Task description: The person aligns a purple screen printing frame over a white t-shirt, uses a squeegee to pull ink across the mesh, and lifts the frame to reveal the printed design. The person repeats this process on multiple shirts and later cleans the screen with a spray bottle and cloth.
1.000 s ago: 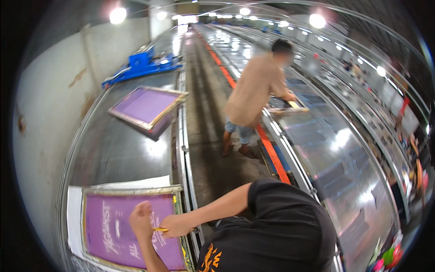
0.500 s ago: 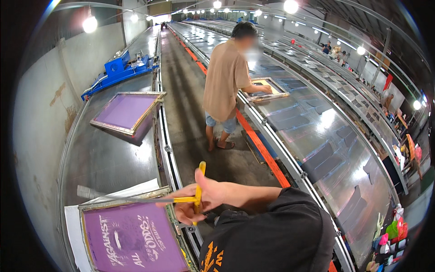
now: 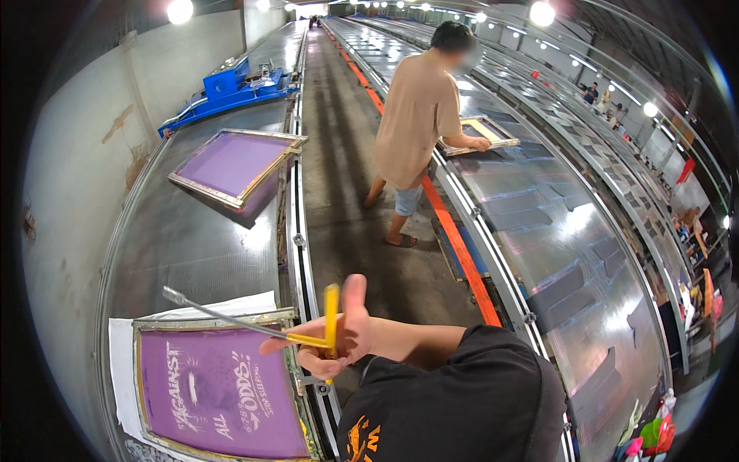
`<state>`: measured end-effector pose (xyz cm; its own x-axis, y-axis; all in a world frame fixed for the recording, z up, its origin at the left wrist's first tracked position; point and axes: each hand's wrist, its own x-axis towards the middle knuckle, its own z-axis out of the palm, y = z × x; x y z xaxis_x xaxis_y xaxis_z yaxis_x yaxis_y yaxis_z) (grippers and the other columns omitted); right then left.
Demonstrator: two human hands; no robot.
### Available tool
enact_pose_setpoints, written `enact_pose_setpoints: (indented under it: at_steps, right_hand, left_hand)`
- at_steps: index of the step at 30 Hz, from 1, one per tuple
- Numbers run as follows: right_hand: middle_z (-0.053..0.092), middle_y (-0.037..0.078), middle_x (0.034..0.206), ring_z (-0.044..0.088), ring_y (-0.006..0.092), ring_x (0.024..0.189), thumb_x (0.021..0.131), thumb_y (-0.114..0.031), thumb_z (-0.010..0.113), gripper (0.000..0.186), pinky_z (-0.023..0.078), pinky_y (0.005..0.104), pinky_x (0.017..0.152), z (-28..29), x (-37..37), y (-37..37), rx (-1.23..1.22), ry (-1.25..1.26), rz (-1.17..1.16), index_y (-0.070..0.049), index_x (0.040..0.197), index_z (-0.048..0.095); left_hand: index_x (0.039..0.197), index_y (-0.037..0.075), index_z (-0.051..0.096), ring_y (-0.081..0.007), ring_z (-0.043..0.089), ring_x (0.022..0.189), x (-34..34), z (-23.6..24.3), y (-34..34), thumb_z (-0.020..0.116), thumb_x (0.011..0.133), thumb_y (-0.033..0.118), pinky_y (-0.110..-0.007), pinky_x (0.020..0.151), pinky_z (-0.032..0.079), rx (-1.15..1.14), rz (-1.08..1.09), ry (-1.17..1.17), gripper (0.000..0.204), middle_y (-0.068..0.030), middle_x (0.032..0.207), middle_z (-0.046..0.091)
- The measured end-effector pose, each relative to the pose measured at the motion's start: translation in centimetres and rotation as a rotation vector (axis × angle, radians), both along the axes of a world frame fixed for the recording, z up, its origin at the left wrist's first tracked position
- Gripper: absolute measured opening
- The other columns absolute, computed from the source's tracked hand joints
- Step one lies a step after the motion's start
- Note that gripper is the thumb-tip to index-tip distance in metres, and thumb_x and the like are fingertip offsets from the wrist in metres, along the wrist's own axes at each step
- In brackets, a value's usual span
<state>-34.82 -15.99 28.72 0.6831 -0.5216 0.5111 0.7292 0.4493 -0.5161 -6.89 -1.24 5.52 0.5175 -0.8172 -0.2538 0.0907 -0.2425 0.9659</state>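
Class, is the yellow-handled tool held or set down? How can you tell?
Held: the yellow-handled tool is in the right hand, its metal shaft projecting toward the picture's left.

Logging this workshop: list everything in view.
T-handle tool: one, yellow and silver, right hand
Tables: several, grey, both sides
Screens: two, purple, left table
Sheet: one, white, beneath nearer screen
Machine: one, blue, left table
Co-worker: one, in tan, aisle
Frame: one, pale, under co-worker's hand
Dark pieces: several, grey, right table
Strip: one, orange, beside right table
Lamps: many, white, overhead
Bundle: uncounted, multicoloured, lower right
Right hand: one, bare, centre
Shirt: one, black, lower right
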Motion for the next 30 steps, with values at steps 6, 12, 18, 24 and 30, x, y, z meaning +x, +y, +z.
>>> enact_pose_setpoints:
  at_steps: [6,12,18,24,30]
  right_hand:
    - [0.048,0.002,0.054,0.042,0.0118,0.042,0.108,-0.036,0.049,0.046,0.035,0.0261,0.045,-2.7,0.6,-6.5,0.009,0.343,0.206,0.005,0.127,0.057]
    - [0.051,-0.003,0.07,0.047,0.005,0.061,0.11,-0.025,0.052,0.045,0.039,0.0216,0.051,-1.1,0.6,-10.2,-0.067,0.82,0.309,0.005,0.143,0.049]
    - [0.067,0.009,0.076,0.067,0.0271,0.071,0.095,-0.013,0.066,0.025,0.052,0.0368,0.065,-0.3,0.9,-14.4,-1.359,0.895,0.306,-0.008,0.119,0.072]
    - [0.055,0.006,0.066,0.06,0.0274,0.062,0.088,-0.018,0.07,0.027,0.047,0.0418,0.058,3.2,7.0,-14.0,-2.027,0.501,0.312,-0.016,0.115,0.073]
    - [0.052,0.005,0.062,0.053,0.0226,0.053,0.078,-0.008,0.074,0.04,0.04,0.0374,0.05,5.1,8.4,-11.4,-2.048,0.221,0.161,-0.013,0.117,0.074]
  left_hand:
    - [0.145,0.0,0.052,-0.0279,0.056,0.126,2.2,-0.5,3.0,0.042,0.11,0.04,-0.042,0.106,0.047,-0.004,0.245,0.277,0.054,-0.013,0.143,0.054]
    - [0.144,0.0,0.053,-0.0249,0.056,0.129,2.1,3.0,8.6,0.051,0.108,0.038,-0.042,0.109,0.045,-0.047,0.522,0.515,0.053,-0.0117,0.14,0.059]
    - [0.145,0.004,0.05,-0.0263,0.062,0.119,-0.3,10.2,9.3,0.06,0.104,0.025,-0.045,0.086,0.063,-0.029,0.651,0.362,0.047,-0.0106,0.133,0.06]
    - [0.137,0.0,0.054,-0.0145,0.067,0.101,-3.8,17.6,4.2,0.057,0.106,0.026,-0.034,0.078,0.064,-0.062,0.71,0.179,0.041,-0.0079,0.119,0.065]
    - [0.137,-0.003,0.054,-0.0131,0.067,0.098,-4.4,20.7,3.4,0.06,0.103,0.032,-0.032,0.078,0.062,-0.063,0.611,-0.015,0.048,-0.0092,0.116,0.067]
